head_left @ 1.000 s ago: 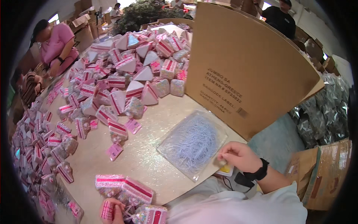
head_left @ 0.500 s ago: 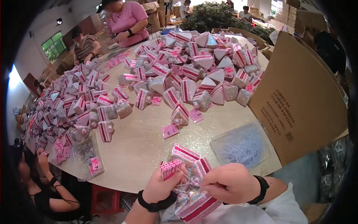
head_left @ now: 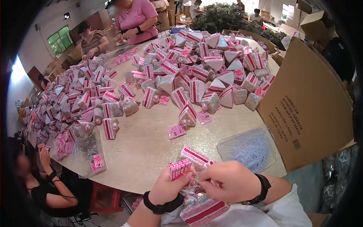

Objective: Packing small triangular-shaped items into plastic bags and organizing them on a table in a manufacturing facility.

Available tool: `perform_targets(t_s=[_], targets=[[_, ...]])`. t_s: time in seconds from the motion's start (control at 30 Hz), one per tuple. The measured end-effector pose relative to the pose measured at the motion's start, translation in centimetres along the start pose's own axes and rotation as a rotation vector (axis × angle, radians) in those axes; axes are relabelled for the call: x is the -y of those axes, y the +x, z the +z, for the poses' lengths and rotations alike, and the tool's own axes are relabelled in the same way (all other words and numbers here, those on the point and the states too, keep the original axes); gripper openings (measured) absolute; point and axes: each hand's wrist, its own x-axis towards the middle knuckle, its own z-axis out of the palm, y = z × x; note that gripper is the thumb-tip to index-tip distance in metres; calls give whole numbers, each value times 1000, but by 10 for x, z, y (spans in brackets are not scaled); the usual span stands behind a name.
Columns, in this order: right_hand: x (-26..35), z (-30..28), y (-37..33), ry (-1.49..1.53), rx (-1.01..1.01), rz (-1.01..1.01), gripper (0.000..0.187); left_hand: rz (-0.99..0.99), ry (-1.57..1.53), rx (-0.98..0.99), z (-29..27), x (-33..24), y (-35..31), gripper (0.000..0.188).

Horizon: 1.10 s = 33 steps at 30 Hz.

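Both hands are meeting over a pink-striped packet at the lower centre of the frame

The left hand is pinching a small pink-and-white card tag upright between thumb and fingers, while the right hand is curling in from the right, its fingertips closed on what looks like a thin tie, too fine to tell for sure. The clear packet with pink striped band is lying just beyond and between the two hands, its long axis running from upper left to lower right, about equally near to each. A second crinkly cellophane packet of pastel beads is resting in the lap below the hands. To the right, a clear bag of pale blue ties is lying flat on the glitter-dusted round counter, against a stiff brown cardboard box
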Motion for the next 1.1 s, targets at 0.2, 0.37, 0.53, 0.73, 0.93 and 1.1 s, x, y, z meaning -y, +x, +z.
perform_targets(t_s=[0.2, 0.37, 0.53, 0.73, 0.93, 1.1], targets=[[3, -3, -2, 39, -69, 13, 9, 12, 2, 30, 0, 2, 2, 8], [7, -9, -6, 43, -76, 25, 8, 4, -11, 55, 0, 4, 2, 10], [6, -10, -9, 43, -51, 56, 8, 0, 18, 63, 3, 1, 2, 10], [5, -6, -12, 59, -17, -2, 9, 6, 62, 71, 4, 4, 4, 10], [1, -4, -10, 55, -38, -59, 10, 23, 89, 60, 6, 4, 6, 9], [-3, 0, -9, 57, -99, -92, 12, 12, 46, 71, 7, 6, 6, 9]])
